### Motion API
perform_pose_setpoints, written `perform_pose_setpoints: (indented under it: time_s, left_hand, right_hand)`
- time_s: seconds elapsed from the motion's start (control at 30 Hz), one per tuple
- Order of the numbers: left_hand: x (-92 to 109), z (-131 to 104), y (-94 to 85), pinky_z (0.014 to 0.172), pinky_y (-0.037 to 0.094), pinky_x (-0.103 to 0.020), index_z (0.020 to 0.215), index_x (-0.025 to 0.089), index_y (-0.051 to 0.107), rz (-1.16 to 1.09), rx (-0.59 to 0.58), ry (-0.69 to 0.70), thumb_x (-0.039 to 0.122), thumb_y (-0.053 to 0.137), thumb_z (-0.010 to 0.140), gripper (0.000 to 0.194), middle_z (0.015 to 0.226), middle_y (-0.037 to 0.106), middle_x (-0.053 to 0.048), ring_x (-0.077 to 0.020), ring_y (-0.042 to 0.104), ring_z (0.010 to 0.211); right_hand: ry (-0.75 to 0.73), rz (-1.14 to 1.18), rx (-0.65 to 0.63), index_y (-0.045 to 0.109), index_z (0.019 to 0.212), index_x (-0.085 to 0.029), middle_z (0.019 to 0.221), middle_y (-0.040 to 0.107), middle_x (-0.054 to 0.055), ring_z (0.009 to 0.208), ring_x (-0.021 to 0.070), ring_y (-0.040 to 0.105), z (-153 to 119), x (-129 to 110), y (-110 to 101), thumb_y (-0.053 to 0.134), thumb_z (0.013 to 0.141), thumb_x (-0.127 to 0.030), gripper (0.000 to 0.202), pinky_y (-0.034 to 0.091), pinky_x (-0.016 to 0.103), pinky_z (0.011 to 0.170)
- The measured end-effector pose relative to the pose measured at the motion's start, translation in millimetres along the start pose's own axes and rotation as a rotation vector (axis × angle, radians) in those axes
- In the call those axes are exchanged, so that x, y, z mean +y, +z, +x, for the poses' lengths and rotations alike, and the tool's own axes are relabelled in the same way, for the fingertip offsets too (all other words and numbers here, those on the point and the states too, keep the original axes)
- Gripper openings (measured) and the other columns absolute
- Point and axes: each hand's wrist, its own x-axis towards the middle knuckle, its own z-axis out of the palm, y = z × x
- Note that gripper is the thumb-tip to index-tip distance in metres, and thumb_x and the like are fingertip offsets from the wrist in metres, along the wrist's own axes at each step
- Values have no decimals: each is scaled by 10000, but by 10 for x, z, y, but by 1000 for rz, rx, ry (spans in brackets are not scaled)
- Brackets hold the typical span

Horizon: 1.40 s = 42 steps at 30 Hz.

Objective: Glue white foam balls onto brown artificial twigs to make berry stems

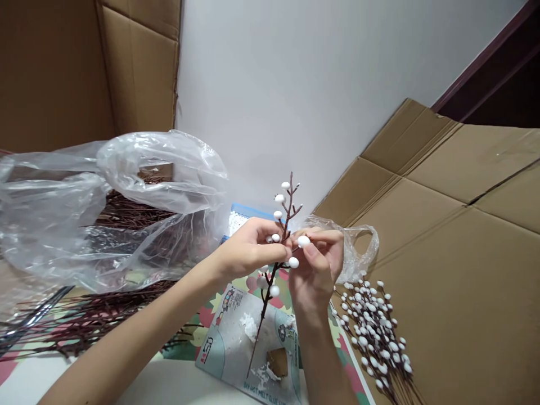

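One grip pinching twig, another pinching berry

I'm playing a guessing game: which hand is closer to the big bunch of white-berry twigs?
Right. The right hand is up and left of the bunch in the picture; the left hand is farther left, holding the single twig.

The branch is dark brown, its berries white. Below the branch, the card is pale grey-blue, the tabletop patterned pink, green and cream. Right of the branch, the cardboard is tan; behind the branch, the wall is grey.
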Motion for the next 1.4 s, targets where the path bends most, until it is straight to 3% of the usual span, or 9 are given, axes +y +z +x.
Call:
perform_pose_setpoints:
  time_s: [0.43,0.7,1.13,1.4]
  left_hand:
    - [-33,-19,29,582,255,-271,558,167,456,30,48,-5,224,564,622,137,592,366,43,-101,353,594]
    - [-26,-44,76,543,259,-254,569,164,491,5,67,23,176,560,626,90,564,394,55,-80,323,545]
    - [-55,-49,113,533,249,-247,571,170,455,7,72,81,161,544,654,122,576,363,55,-76,297,548]
    - [-50,-70,105,577,307,-257,556,168,454,58,69,74,188,573,672,168,607,395,35,-97,367,597]
  right_hand:
    - [-213,-158,-7,544,845,-256,739,557,-35,689,130,587,-35,43,-8,545,800,-134,130,479,318,640]
    - [-294,-215,105,523,828,-266,722,528,-32,657,136,575,-85,37,69,525,792,-106,164,487,325,613]
    - [-364,-284,43,550,841,-272,716,486,-32,655,150,591,-58,36,4,537,800,-97,181,512,362,629]
    - [-371,-252,20,581,880,-285,765,531,-27,713,152,608,-70,43,0,538,801,-77,227,507,357,650]
